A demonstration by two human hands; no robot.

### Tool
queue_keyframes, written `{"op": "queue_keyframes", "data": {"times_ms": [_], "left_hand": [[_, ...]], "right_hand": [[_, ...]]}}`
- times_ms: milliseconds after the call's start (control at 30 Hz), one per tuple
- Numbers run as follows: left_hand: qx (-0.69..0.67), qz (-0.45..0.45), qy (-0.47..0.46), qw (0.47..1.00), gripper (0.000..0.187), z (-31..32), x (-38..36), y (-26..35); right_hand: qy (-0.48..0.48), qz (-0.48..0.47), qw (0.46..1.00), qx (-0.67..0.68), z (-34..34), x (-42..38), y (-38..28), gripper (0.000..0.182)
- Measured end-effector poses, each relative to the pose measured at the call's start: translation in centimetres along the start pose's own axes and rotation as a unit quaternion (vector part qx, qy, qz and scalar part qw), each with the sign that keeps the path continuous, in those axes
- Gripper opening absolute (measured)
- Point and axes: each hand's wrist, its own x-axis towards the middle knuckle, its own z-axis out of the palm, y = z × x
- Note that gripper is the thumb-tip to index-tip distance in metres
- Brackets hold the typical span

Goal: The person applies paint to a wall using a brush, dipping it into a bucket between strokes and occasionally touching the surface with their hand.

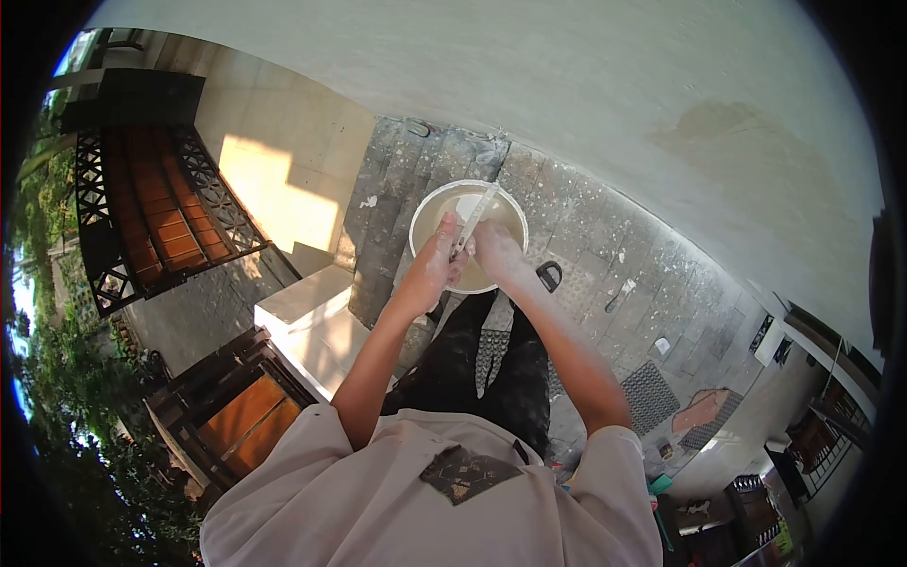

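Note:
A white bucket (pixel 417 210) stands below me, with whitish, cloudy contents inside. Over its opening, my left hand (pixel 436 260) is closed around the lower part of a flat, pale-coated scraper (pixel 478 214), its thumb pointing up beside it. The scraper tilts up toward the far rim, and its exact shape is partly hidden by my fingers. My right hand (pixel 498 251), dusted white, has its fingers curled against the scraper from the right. Both hands are close together above the bucket.
A pale wall (pixel 605 85) runs along the far and right side. Paving (pixel 586 236) spattered with white surrounds the bucket. A white block-like ledge (pixel 307 307) is at left, near a dark gate with orange panels (pixel 156 208). Grey textured mats (pixel 650 397) lie at right.

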Motion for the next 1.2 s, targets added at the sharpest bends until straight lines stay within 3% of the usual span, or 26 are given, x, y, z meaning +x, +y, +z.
{"op": "queue_keyframes", "data": {"times_ms": [267,367,433,567,700,1000,1100,1200], "left_hand": [[-0.002,-0.003,0.004,1.000,0.059,-0.1,0.0,-0.1],[-0.021,-0.015,-0.004,1.000,0.059,-0.4,0.0,-0.4],[-0.031,-0.021,-0.007,0.999,0.059,-0.5,0.1,-0.3],[-0.025,-0.009,0.001,1.000,0.059,-0.8,-0.2,-0.1],[-0.028,-0.009,0.002,1.000,0.060,-1.1,-0.3,0.1],[-0.039,-0.003,0.002,0.999,0.059,-1.2,0.1,-0.2],[-0.045,0.001,-0.005,0.999,0.058,-1.2,0.2,-0.3],[-0.032,0.003,0.011,0.999,0.058,-0.7,0.1,-0.1]], "right_hand": [[-0.035,-0.008,0.999,0.007,-1.3,-0.5,0.0,0.015],[0.001,-0.005,0.998,0.064,-3.6,-1.8,-0.7,0.019],[0.002,0.000,0.985,0.170,-5.6,-2.6,-0.6,0.023],[-0.003,0.107,0.921,0.376,-8.5,-4.9,0.6,0.030],[0.058,0.145,0.821,0.550,-8.0,-7.0,3.9,0.035],[0.076,0.240,0.604,0.756,-4.0,-9.3,8.9,0.034],[0.089,0.235,0.593,0.765,-3.0,-9.4,9.5,0.036],[0.107,0.200,0.630,0.743,-3.7,-9.6,8.7,0.036]]}}
